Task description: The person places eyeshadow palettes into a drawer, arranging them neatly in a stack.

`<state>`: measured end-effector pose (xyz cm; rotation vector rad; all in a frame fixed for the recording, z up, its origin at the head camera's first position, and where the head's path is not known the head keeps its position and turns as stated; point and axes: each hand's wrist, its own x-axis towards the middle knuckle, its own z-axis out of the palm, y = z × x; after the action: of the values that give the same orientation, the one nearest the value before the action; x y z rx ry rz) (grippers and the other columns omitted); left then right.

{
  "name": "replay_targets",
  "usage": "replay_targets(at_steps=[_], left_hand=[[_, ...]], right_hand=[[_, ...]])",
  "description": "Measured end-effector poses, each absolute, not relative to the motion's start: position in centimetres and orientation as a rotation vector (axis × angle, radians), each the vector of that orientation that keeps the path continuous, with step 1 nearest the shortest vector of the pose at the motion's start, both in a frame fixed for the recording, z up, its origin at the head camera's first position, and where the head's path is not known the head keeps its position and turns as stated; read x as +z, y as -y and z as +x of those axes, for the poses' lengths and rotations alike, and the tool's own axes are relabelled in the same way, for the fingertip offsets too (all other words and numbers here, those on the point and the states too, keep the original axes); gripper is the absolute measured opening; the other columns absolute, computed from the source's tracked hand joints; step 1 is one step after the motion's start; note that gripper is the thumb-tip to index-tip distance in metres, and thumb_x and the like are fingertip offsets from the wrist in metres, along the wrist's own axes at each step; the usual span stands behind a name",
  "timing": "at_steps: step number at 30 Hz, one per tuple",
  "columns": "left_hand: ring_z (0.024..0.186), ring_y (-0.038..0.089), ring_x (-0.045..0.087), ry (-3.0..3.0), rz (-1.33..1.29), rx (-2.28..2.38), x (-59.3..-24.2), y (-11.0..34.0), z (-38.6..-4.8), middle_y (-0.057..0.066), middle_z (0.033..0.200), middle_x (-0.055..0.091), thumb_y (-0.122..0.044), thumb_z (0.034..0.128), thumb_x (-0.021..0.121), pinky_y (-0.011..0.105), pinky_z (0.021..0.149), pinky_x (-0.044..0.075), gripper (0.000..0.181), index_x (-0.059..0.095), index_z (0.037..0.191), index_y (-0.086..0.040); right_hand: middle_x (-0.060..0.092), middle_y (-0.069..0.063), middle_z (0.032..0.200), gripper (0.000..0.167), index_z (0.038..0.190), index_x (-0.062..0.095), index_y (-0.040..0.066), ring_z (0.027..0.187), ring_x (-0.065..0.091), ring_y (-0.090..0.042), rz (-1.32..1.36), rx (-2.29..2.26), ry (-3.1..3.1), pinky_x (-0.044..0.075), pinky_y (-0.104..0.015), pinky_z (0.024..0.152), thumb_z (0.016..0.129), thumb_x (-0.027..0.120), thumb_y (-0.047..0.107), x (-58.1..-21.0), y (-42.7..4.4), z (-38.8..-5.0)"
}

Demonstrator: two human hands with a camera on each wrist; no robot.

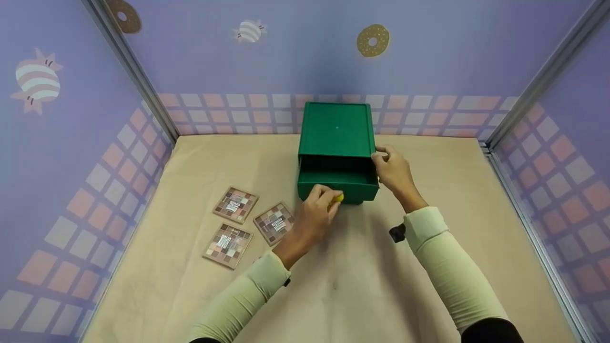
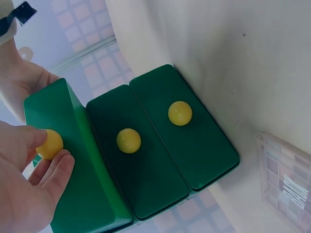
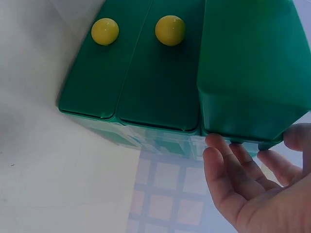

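A small green drawer cabinet [image 1: 337, 126] stands against the back wall, its top drawer [image 1: 360, 190] pulled out. My left hand [image 1: 314, 212] pinches the round yellow knob [image 2: 50, 144] of that drawer between thumb and fingers. With fingers lightly bent, my right hand [image 1: 394, 171] touches the cabinet's right side near the front edge; in the right wrist view its fingertips [image 3: 214, 141] lie along the side beside the drawer. Below, the middle drawer [image 2: 146, 179] and the bottom drawer [image 2: 204, 155] are closed, each with a yellow knob. Inside the top drawer, the visible part looks dark.
Three flat square makeup palettes [image 1: 236, 205] with checkered lids lie on the beige tabletop [image 1: 333, 286], left of the cabinet. One is close to my left wrist. Patterned panels [image 1: 267, 57] enclose the back and both sides.
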<state>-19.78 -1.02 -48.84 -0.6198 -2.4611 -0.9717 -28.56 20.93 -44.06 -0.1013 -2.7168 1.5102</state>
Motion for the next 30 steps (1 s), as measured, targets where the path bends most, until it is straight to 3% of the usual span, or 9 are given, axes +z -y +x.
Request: replay_targets(at_steps=[9,19,30], left_hand=[[0.100,0.013,0.069,2.467,-0.639,-0.971,-49.1,1.8,-17.5,0.005,0.108,0.061,-0.015,0.0971,0.069,0.022,0.089,0.058,0.021,0.073,0.118,-0.013],[0.095,0.011,0.068,2.431,-0.697,-0.925,-49.3,2.1,-15.5,0.004,0.105,0.062,-0.014,0.0942,0.073,0.020,0.085,0.058,0.022,0.074,0.116,-0.012],[0.091,0.013,0.070,2.308,-0.682,-0.793,-48.9,4.4,-15.6,0.002,0.106,0.067,-0.020,0.0883,0.081,0.020,0.076,0.059,0.025,0.075,0.112,-0.017]], right_hand=[[0.067,-0.017,0.130,0.050,0.150,0.048,0.012,0.092,0.065,-0.026,-0.098,1.509,2.722,0.054,-0.028,0.066,0.106,0.046,0.034,-43.9,-20.9,-28.5],[0.066,-0.018,0.133,0.050,0.150,0.048,0.013,0.103,0.067,-0.030,-0.108,1.500,2.726,0.057,-0.032,0.070,0.106,0.046,0.034,-43.8,-21.0,-28.5],[0.067,-0.017,0.129,0.049,0.149,0.050,0.013,0.096,0.066,-0.027,-0.101,1.517,2.717,0.054,-0.028,0.065,0.106,0.046,0.035,-44.0,-20.9,-28.5]])
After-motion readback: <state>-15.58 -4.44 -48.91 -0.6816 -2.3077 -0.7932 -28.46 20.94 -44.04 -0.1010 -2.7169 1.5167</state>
